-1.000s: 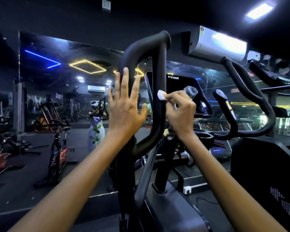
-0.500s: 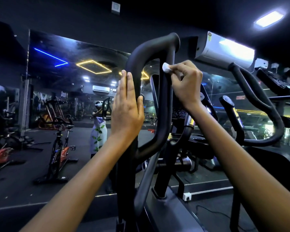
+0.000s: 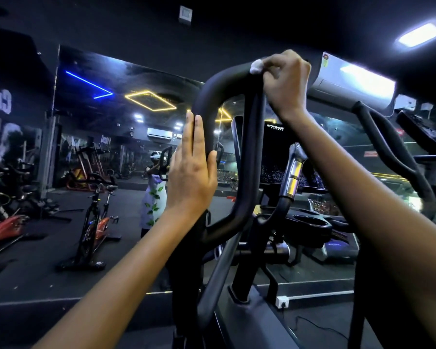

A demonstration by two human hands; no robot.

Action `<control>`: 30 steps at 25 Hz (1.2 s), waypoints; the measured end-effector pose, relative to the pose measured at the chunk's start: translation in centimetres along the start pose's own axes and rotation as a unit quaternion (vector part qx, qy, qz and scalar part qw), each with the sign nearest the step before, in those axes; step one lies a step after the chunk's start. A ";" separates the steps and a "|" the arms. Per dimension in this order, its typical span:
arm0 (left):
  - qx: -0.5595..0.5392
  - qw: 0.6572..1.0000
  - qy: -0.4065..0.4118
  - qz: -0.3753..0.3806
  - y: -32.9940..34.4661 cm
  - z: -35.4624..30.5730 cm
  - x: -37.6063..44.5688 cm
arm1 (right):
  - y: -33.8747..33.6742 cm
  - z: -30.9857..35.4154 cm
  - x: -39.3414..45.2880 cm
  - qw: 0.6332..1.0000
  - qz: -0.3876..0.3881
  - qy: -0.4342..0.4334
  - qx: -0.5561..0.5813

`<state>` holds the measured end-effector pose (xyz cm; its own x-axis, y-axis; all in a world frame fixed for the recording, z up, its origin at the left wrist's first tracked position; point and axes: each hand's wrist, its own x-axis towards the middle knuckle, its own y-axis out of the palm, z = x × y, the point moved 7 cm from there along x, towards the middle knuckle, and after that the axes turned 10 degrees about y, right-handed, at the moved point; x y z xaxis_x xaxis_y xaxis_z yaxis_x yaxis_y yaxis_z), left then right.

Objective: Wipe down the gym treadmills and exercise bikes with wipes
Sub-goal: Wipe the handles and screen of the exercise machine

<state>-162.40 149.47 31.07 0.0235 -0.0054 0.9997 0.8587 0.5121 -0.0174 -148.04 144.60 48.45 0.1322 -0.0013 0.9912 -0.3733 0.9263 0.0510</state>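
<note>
Head view. One looped black handle (image 3: 227,102), two hands, one white wipe (image 3: 256,66). The right hand (image 3: 286,84) curls over the loop's top, pinching the wipe against it — most of the wipe is hidden under the fingers. The left hand (image 3: 193,170) lies flat, fingers straight, on the loop's left side. One console screen (image 3: 277,157) stands behind, partly covered; the mirror (image 3: 106,152) beyond shows one upright exercise bike (image 3: 96,220), dim.

My left hand (image 3: 190,177) lay flat, fingers straight and together, arm stretched forward. My right hand (image 3: 286,84) was raised higher, fingers curled tight.
</note>
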 end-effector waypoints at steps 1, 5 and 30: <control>0.000 1.000 0.000 0.001 0.0 0.0 0.0 | 0.2 0.1 -0.3 1.000 0.007 -0.018 0.013; -0.007 1.000 -0.008 0.009 0.0 0.0 0.0 | -0.7 -1.7 -0.5 0.999 -0.013 -0.007 0.031; -0.259 0.905 -0.081 0.327 -6.7 -9.5 -16.9 | -17.1 6.0 -31.1 0.909 0.110 0.367 -0.162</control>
<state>-163.66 137.95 14.16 0.5747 0.3017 0.7608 0.8138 -0.1127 -0.5701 -151.30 126.57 17.53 0.7084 0.3395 0.6189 -0.1909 0.9362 -0.2950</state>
